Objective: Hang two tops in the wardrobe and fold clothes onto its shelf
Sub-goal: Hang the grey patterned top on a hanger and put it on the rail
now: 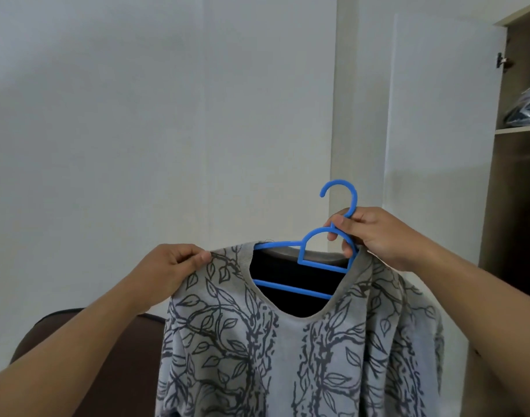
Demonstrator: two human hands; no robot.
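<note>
The hanger looks like smooth blue plastic with a slight sheen. The top is soft, matt grey cloth printed with dark leaves. The wardrobe shows pale, matt wood-like panels.

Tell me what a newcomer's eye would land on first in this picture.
First, the bright blue hanger, held up mid-frame against the pale wall, its hook free above the right hand that grips its neck. Next, the grey leaf-print top draped on it, filling the lower centre, with the left hand pinching its shoulder. At the far right edge stands the open wardrobe, a dark bundle on its shelf.
</note>
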